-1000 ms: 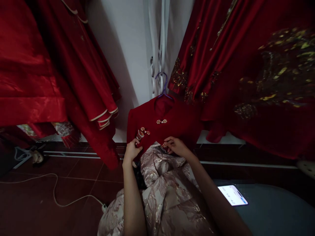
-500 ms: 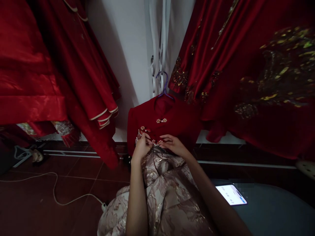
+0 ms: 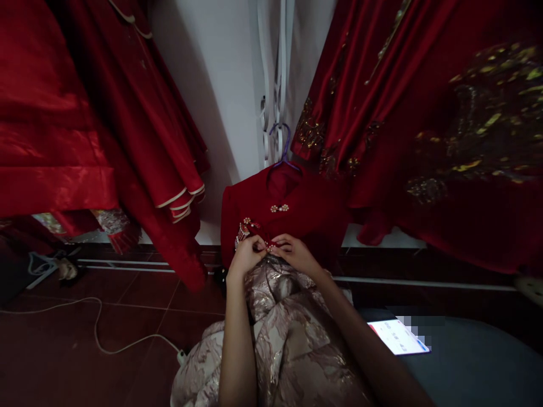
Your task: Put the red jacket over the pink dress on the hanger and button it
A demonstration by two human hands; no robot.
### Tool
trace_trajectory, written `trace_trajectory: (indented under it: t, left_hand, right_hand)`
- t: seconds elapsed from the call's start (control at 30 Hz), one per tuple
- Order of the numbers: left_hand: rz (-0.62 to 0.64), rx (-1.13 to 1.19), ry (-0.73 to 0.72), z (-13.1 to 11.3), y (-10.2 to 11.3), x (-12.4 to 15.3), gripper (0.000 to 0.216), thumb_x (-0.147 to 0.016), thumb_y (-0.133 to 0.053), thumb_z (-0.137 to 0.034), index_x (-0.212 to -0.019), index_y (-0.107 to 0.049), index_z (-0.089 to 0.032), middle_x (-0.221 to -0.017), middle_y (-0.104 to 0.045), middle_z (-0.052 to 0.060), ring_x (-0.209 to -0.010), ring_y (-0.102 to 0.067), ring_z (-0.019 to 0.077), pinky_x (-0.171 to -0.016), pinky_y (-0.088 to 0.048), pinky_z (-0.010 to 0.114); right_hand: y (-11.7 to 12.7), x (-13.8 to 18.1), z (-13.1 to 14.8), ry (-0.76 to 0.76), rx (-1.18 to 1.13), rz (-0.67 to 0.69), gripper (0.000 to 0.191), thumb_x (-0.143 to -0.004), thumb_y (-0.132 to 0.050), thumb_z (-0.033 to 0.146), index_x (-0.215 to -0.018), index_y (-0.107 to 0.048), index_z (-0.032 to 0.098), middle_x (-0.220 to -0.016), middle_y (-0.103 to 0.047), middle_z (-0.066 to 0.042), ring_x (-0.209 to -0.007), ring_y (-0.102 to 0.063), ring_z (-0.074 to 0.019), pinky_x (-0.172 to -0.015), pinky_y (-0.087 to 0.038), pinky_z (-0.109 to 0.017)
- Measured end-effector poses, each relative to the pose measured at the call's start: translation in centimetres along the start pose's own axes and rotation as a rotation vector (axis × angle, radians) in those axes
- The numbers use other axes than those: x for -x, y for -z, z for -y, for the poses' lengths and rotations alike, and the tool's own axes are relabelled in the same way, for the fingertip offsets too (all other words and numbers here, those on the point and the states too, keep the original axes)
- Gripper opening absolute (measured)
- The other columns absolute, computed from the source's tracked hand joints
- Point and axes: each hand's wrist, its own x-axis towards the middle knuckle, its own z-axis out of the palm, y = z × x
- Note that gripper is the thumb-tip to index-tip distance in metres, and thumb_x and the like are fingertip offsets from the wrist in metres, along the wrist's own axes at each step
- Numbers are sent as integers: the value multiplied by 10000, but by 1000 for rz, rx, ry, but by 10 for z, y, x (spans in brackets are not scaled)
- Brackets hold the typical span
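Observation:
A red jacket (image 3: 316,209) hangs on a purple hanger (image 3: 287,148) before me. Across its neck opening sits a fastened pair of pearl flower buttons (image 3: 280,208). Lower on the front, my left hand (image 3: 246,257) and my right hand (image 3: 294,252) meet with bent fingers at a second pearl flower button (image 3: 270,248). Both hands pinch it from either side, and the fingers hide much of it. A jewelled tassel brooch (image 3: 243,230) lies just above my left hand. Directly below the hands spreads a pale pink metallic brocade skirt (image 3: 288,350).
Red garments (image 3: 165,147) crowd the left, and sequined red gowns (image 3: 424,113) hang on the right. A lit phone (image 3: 401,337) rests on a dark grey surface (image 3: 487,362). A white cable (image 3: 99,316) trails over the tiled floor.
My hands have come closer together over the lower button, with the fingers bent more tightly around it. The view has shifted slightly.

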Motion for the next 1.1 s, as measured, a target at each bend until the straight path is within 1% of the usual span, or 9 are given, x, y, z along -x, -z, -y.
trace_trajectory:
  t: [0.23,0.4,0.53,0.7,0.87,0.93,1.0,1.07,1.1]
  left_hand:
    - [24,-73,-30,2,1,1,96,-685,-558,-190,-747,-629,-172,-758,-608,8,-734,-554,117,-710,-434,231]
    - [5,-87,-81,4,-1,0,101,-723,-564,-250,-751,-629,-177,-772,-608,11,-754,-552,126,-728,-433,243]
    - [5,-90,-80,5,-2,0,97,-727,-558,-234,-747,-636,-179,-770,-603,11,-764,-549,130,-737,-431,244]
    - [13,-89,-87,5,-2,0,108,-739,-542,-225,-756,-640,-184,-783,-595,13,-790,-542,136,-752,-426,246]
    - [21,-69,-88,5,-5,0,123,-741,-545,-221,-789,-654,-193,-804,-595,15,-811,-547,137,-755,-431,246]
    - [38,-34,-77,8,-5,-1,128,-747,-536,-208,-798,-651,-187,-807,-606,16,-806,-557,133,-763,-437,249]
    - [30,4,-45,10,-3,-2,117,-751,-534,-201,-799,-636,-174,-803,-617,18,-780,-569,126,-755,-446,250]
    - [-32,0,-14,12,2,-1,89,-739,-562,-214,-791,-617,-167,-812,-621,20,-761,-574,122,-736,-452,249]
    - [-65,-17,-5,13,6,0,85,-728,-580,-220,-788,-611,-168,-821,-619,20,-756,-574,121,-723,-453,247]
  right_hand:
    - [-2,0,0,29,113,-57,230,-739,-597,282,-943,-582,176,-902,-643,-48,-815,-630,-139,-712,-535,-262]
    - [-3,-1,1,37,110,-74,225,-741,-593,280,-941,-597,177,-910,-652,-50,-812,-635,-137,-725,-533,-259]
    - [-2,-1,-1,42,119,-69,229,-741,-596,280,-949,-610,184,-914,-660,-48,-826,-639,-141,-749,-534,-271]
    - [-2,-1,-2,46,143,-75,223,-756,-584,281,-955,-606,183,-939,-661,-54,-809,-647,-144,-724,-541,-267]
    - [-1,-1,-4,37,144,-79,217,-760,-587,288,-951,-607,186,-939,-662,-57,-825,-651,-153,-746,-549,-286]
    - [2,0,-4,16,84,-27,236,-766,-582,307,-969,-601,187,-933,-662,-60,-820,-657,-161,-704,-563,-286]
    - [9,0,-1,-21,11,38,268,-778,-568,340,-998,-590,189,-945,-656,-63,-762,-668,-163,-609,-575,-275]
    - [19,1,4,-51,-24,53,300,-789,-549,377,-1024,-577,192,-961,-648,-66,-657,-668,-152,-493,-558,-256]
    - [24,2,8,-52,-19,32,310,-791,-545,392,-1027,-575,194,-962,-646,-64,-610,-660,-143,-450,-542,-245]
